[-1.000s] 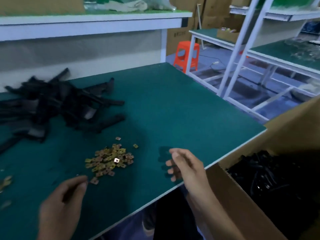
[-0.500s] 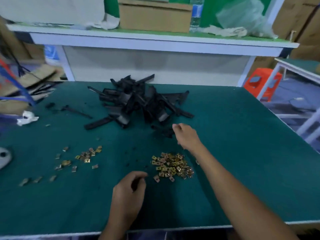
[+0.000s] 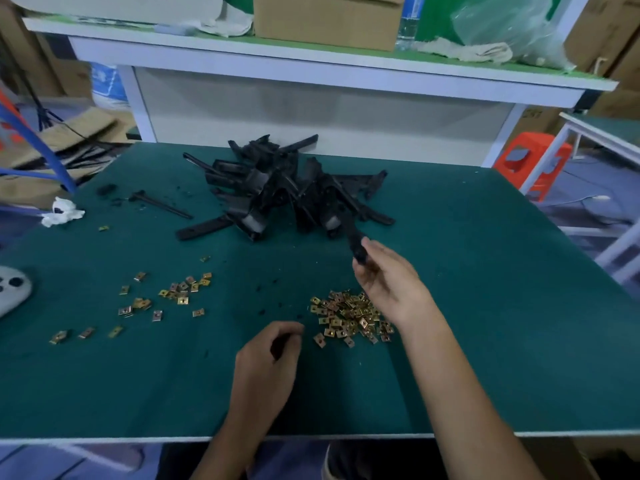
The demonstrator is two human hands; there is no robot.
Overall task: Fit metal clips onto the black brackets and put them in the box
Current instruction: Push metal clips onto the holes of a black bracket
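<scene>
A heap of black brackets lies at the back middle of the green table. My right hand grips one black bracket at the heap's near edge, its far end still among the others. A pile of brass-coloured metal clips lies just under that hand. My left hand rests on the table left of the pile with curled fingers; whether it holds a clip is hidden. A second, scattered group of clips lies further left. The box is out of view.
A loose black rod and a crumpled white tissue lie at the back left. A grey object sits at the left edge. A white shelf with cardboard boxes runs behind the table. An orange stool stands at right.
The view swung left from the box to the table. My right hand moved from the table's right edge to the bracket heap and took hold of a bracket. My left hand stayed near the clips.
</scene>
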